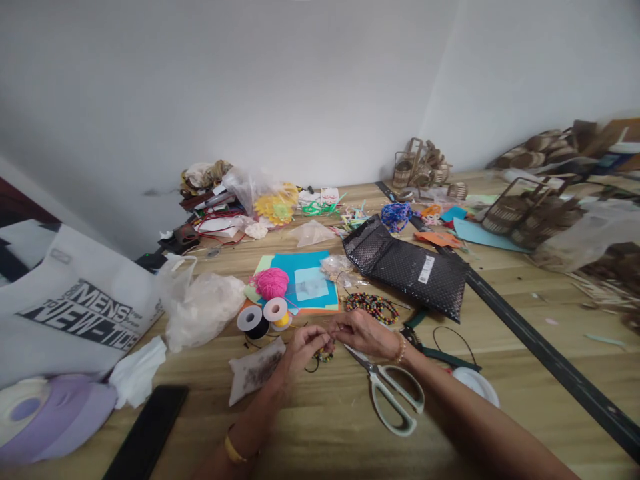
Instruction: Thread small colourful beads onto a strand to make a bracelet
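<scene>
Both hands meet low-centre on the wooden table (320, 427), fingertips pinched together over a small beaded piece (324, 354); left hand (303, 345) is closed on it from the left, right hand (364, 333) is closed on it from the right, with what looks like a thin dark cord looping off the beads, detail too small to confirm. The beaded piece sits just above the table surface between the two hands. Right wrist wears a beaded bracelet (399, 349), left wrist a gold bangle (233, 451). White-handled scissors (391, 393) lie flat just under the right forearm, blades pointing toward the hands. A small clear bag of dark beads (256, 371) lies just left of the left hand. Two spools sit just behind the hands: black thread spool (253, 321) and yellow thread spool (277, 312), touching each other. Pink yarn ball (271, 283) rests on the edge of a stack of blue paper sheets (305, 280). A string of multicoloured beads (371, 306) lies coiled behind the right hand, near a black bubble mailer (407, 267). White lid (476, 383) sits right of the right forearm. Crumpled clear plastic bag (200, 303) and a grey printed tote bag (75, 307) are off to the left, well apart from the hands
</scene>
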The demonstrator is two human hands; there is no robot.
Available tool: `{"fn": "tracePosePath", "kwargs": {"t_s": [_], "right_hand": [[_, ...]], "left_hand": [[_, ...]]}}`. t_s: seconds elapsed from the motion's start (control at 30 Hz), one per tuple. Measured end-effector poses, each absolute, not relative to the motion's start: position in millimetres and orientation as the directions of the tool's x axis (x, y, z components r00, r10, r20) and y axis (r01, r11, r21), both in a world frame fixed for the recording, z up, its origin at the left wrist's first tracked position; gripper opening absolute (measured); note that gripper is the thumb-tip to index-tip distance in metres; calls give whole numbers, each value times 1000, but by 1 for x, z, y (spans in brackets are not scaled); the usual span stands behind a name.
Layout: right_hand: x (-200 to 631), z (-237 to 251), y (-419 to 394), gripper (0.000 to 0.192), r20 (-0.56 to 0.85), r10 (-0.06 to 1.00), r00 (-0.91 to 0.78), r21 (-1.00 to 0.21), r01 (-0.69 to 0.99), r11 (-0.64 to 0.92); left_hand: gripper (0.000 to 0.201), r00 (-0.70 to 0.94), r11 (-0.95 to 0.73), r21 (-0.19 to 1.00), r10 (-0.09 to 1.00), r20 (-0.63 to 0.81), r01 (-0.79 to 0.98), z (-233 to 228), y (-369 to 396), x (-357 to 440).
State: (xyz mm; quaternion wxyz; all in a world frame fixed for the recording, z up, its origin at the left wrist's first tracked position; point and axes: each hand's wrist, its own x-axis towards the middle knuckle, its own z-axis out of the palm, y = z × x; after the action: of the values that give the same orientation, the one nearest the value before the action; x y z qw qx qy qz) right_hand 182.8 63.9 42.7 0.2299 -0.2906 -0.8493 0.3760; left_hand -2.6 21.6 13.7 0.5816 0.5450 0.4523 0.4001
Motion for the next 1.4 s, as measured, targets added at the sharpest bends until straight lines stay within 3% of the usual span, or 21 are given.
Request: {"fn": "tracePosePath", "kwargs": {"t_s": [0.13,0.23,0.37,0.47,0.57,0.77,0.93,1.1,1.4], "right_hand": [[185,34,71,21,100,679,-727,-871,266,413],[186,29,75,16,37,692,-721,-920,246,304],[187,27,78,13,3,704,-710,-950,218,224],[187,25,79,14,-21,699,-715,-961,209,184],[186,24,79,14,-33,698,-715,-959,218,178],[183,23,77,12,-24,703,-711,-962,207,177],[184,19,80,17,-29,724,-689,-951,242,193],[185,19,81,21,-2,747,-665,-912,307,271],[182,21,76,17,20,773,-634,-850,396,347]], "left_hand": [[32,243,5,995,970,-28,95,7,23,-5],[19,141,-138,954,985,103,265,3,22,-6],[11,180,-426,728,901,395,537,8,16,-5],[5,265,-557,539,809,525,632,13,14,-4],[5,298,-583,442,773,560,682,13,14,-4],[20,338,-609,356,736,586,709,15,14,-4],[21,299,-576,425,774,558,698,16,14,-4],[18,168,-449,604,870,463,659,12,15,-2],[15,66,-269,887,962,264,376,2,21,-2]]}}
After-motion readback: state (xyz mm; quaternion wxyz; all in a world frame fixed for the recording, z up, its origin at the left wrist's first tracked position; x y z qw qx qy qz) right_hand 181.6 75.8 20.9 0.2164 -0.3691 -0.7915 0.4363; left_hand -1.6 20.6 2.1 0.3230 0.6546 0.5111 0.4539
